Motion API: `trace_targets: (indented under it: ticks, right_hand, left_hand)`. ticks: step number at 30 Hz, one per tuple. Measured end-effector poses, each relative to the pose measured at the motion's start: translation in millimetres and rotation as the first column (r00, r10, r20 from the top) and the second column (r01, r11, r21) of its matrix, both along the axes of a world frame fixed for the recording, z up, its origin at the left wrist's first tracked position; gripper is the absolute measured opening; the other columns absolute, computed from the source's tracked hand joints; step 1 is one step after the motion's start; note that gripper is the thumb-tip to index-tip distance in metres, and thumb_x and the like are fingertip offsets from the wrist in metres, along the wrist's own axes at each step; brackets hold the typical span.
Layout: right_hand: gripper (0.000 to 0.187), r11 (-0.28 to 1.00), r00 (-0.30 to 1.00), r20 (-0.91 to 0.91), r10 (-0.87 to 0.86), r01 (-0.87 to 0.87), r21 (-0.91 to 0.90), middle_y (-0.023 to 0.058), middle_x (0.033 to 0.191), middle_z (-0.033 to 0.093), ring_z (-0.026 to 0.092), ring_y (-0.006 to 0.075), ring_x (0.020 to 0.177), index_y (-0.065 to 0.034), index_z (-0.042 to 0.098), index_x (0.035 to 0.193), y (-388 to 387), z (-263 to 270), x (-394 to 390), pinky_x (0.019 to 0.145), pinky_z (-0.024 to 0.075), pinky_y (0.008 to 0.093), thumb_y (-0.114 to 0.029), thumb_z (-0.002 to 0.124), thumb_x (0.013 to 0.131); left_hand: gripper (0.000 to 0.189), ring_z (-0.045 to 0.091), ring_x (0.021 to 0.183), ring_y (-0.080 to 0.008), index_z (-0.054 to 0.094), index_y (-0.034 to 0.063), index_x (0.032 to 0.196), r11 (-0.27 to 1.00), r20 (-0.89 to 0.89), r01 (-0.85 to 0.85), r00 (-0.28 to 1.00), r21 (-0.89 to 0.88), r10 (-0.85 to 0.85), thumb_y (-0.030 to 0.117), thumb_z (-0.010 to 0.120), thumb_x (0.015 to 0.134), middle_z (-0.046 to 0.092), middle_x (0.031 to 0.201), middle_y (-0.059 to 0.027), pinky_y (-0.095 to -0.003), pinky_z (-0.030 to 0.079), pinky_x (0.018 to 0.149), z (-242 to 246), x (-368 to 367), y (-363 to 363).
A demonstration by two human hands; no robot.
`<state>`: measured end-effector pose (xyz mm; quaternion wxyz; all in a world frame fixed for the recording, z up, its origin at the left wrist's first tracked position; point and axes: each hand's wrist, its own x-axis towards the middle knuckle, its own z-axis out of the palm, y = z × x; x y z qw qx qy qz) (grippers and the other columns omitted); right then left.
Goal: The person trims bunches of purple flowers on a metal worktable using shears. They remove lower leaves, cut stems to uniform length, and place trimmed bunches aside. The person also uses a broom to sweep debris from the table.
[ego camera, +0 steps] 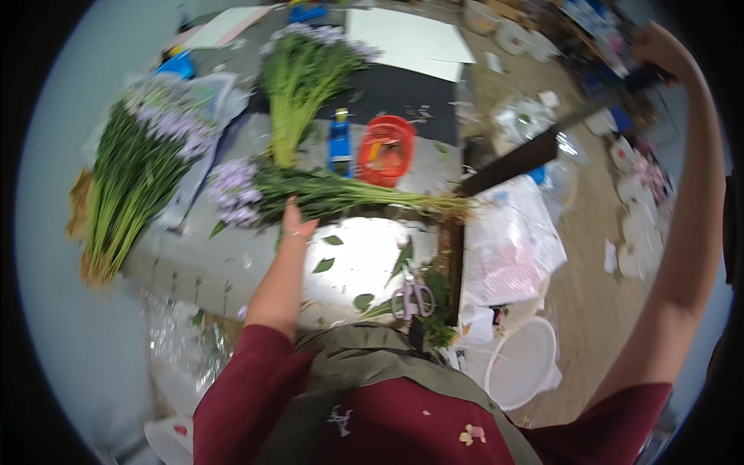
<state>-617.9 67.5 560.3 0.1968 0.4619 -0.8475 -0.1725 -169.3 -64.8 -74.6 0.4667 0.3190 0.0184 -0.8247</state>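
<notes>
A bunch of pale purple flowers (349, 192) lies across the metal tabletop, blossoms to the left. Among its leaves rests my left hand (297, 218), gripping the bunch, most of its fingers hidden. The cut-end side of the stems reaches the right edge of the table, by the pivot of a lever cutter. Its long dark blade (511, 163) is raised at a slant. High at the right, my right hand (668, 55) is wrapped around the cutter's black handle, somewhat blurred. Purple-handled scissors (412, 299) lie close to my waist, beside loose leaves.
Another flower bunch (296, 87) lies behind, and a larger bundle (139, 168) is at the left. A red plastic basket (365, 152) and a blue tape dispenser (340, 142) stand mid-table. White sheets (407, 38) lie at the back. A white bucket (523, 363) is on the floor.
</notes>
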Motion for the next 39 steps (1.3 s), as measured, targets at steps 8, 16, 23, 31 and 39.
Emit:
trace_targets:
  ticks: [8,16,23,31,39]
  right_hand:
    - [0.019,0.976,0.974,0.073,-0.216,0.213,0.045,0.0084,0.066,0.066,0.063,0.0194,0.054,-0.0040,0.072,0.081,12,6,63,0.050,0.0515,0.0351,-0.021,0.068,0.074]
    - [0.020,0.989,0.981,0.132,-0.146,0.147,0.000,0.0089,0.064,0.065,0.063,0.0203,0.053,-0.0015,0.071,0.080,24,5,76,0.049,0.0514,0.0349,-0.020,0.067,0.075]
    - [0.017,0.984,0.996,0.035,-0.086,0.090,-0.151,0.0059,0.064,0.059,0.055,0.0148,0.049,-0.0049,0.070,0.087,115,-27,137,0.048,0.0457,0.0306,-0.020,0.064,0.085]
    - [0.050,0.985,0.978,0.210,-0.005,0.040,-0.166,0.0210,0.095,0.066,0.065,0.0370,0.082,-0.0047,0.059,0.122,285,-112,257,0.072,0.0500,0.0432,0.003,0.065,0.073]
    - [0.056,0.715,0.557,0.793,-0.247,0.657,-0.239,0.0176,0.081,0.061,0.061,0.0235,0.072,-0.0014,0.053,0.131,394,-236,336,0.069,0.0485,0.0332,0.000,0.060,0.076]
  left_hand:
    - [0.039,0.053,0.120,-0.0319,0.059,0.0105,0.125,0.996,-0.078,0.082,0.994,0.040,-0.079,0.033,0.053,0.094,0.058,0.130,-0.0076,-0.0516,0.038,0.107,-16,-24,2]
    - [0.042,0.049,0.124,-0.0316,0.058,0.0121,0.128,0.996,0.052,0.048,0.997,0.074,-0.052,0.036,0.051,0.094,0.054,0.135,-0.0071,-0.0518,0.035,0.109,-12,-42,0]
    - [0.042,0.047,0.125,-0.0318,0.057,0.0105,0.128,0.998,-0.042,0.042,0.998,0.052,-0.040,0.035,0.050,0.095,0.054,0.135,-0.0075,-0.0525,0.033,0.110,-23,-40,5]
    - [0.038,0.052,0.120,-0.0315,0.058,0.0084,0.125,0.998,-0.060,0.042,0.997,0.050,-0.039,0.031,0.049,0.095,0.056,0.132,-0.0083,-0.0507,0.038,0.107,-39,-30,7]
    - [0.040,0.052,0.121,-0.0315,0.059,0.0115,0.125,0.997,0.048,0.032,0.998,0.069,-0.035,0.034,0.052,0.093,0.056,0.133,-0.0071,-0.0524,0.038,0.106,-45,-27,9]
